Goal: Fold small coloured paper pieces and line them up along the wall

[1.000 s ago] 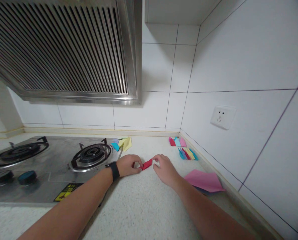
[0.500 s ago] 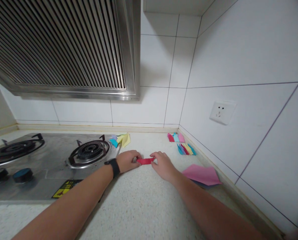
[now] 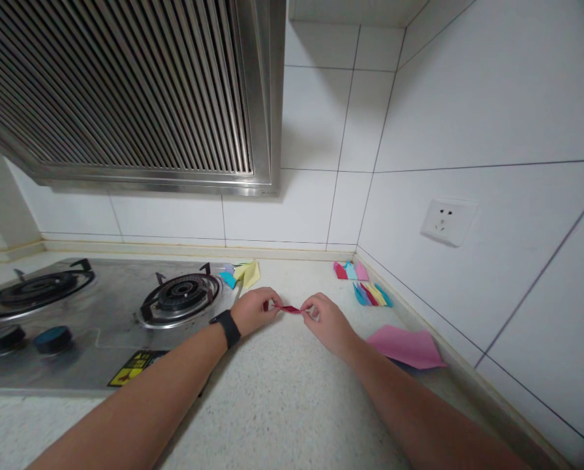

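A narrow strip of folded red paper (image 3: 290, 309) stretches between my two hands over the speckled countertop (image 3: 282, 398). My left hand (image 3: 255, 309), with a black watch (image 3: 227, 328) on its wrist, pinches the strip's left end. At the other end, the thumb and fingers of my right hand (image 3: 327, 321) are closed on the paper. The strip looks thin, with its edge turned toward me; how its layers lie cannot be made out.
To the left is a gas stove (image 3: 96, 326) beneath a range hood (image 3: 174, 98). Yellow paper (image 3: 247, 274) and a blue piece (image 3: 228, 279) lie by the burner. Folded colored papers (image 3: 372, 294) and more pieces (image 3: 350, 270) sit near the right wall, with pink sheets (image 3: 406, 346) closer in.
The red strip showed a broad flat face before; now it appears thinner and darker, turned or folded edge-on. Both hands have tightened into pinches at its ends. The view has shifted slightly.
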A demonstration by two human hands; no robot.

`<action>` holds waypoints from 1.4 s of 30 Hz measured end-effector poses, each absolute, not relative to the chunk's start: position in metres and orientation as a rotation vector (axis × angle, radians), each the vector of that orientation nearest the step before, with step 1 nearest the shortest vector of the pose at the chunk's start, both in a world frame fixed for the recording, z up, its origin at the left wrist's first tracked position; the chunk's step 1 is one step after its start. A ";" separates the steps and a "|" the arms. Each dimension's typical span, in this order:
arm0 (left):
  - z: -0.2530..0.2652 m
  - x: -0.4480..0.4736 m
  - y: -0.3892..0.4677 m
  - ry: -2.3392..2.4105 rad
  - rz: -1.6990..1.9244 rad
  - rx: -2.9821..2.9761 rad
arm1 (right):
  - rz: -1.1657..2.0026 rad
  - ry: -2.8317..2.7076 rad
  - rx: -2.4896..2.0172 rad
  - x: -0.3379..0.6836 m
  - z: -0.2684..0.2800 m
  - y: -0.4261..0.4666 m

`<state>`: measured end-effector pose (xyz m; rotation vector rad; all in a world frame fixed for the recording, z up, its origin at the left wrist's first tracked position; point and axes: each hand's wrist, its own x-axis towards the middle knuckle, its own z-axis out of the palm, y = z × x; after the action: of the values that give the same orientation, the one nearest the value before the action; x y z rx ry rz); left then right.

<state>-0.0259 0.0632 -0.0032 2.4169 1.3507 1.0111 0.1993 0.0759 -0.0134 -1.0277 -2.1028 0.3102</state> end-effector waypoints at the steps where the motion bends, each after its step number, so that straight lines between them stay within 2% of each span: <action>1: -0.003 -0.025 0.063 1.354 1.022 2.416 | 0.323 -2.101 -1.026 0.199 -0.013 0.075; 5: 0.000 -0.021 0.059 1.324 1.057 2.439 | 0.355 -2.111 -0.999 0.197 -0.011 0.073; 14: 0.004 -0.013 0.051 1.287 1.074 2.494 | 0.188 -2.172 -0.923 0.196 -0.004 0.068; 21: 0.006 -0.004 0.049 1.193 1.285 2.227 | 0.266 -2.136 -0.924 0.194 -0.005 0.065; 24: 0.005 -0.005 0.053 1.212 1.346 2.079 | 0.419 -2.025 -0.952 0.192 -0.008 0.068; 31: 0.001 -0.008 0.058 1.180 1.306 1.949 | 1.108 -1.643 -0.950 0.186 -0.009 0.074; 36: 0.004 -0.004 0.052 1.090 1.218 1.983 | 1.276 -1.626 -0.869 0.186 -0.007 0.069; 42: 0.002 -0.004 0.051 1.121 1.187 1.977 | 1.315 -1.608 -0.876 0.187 -0.012 0.071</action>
<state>-0.0036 0.0515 0.0020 1.9768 1.1215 1.1867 0.1870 0.0712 -0.0116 -0.8756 -1.6083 1.3146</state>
